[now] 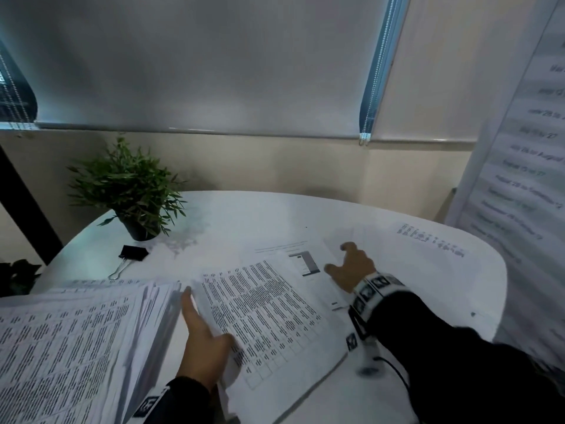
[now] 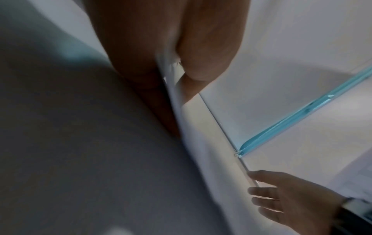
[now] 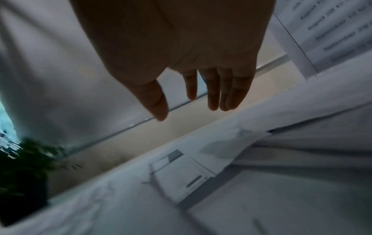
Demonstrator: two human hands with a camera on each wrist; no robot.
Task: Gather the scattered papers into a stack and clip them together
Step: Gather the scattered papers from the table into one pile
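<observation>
The gathering looks partly done. A thick sheaf of printed white papers (image 1: 76,347) fills the lower left of the head view, pinched at its edge by the left hand (image 1: 204,350). Loose printed sheets (image 1: 269,313) lie at centre; the right hand (image 1: 351,267), fingers spread, reaches over them. The black metal binder clip (image 1: 131,255) lies unused beside the potted green plant (image 1: 128,191) at upper left.

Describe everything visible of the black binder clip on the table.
The binder clip is a black, seemingly metal clamp with silvery wire handles pointing toward the person. It lies flat on the white table, just in front of the potted plant, beyond the papers. Neither hand touches it, and it holds no sheets.
</observation>
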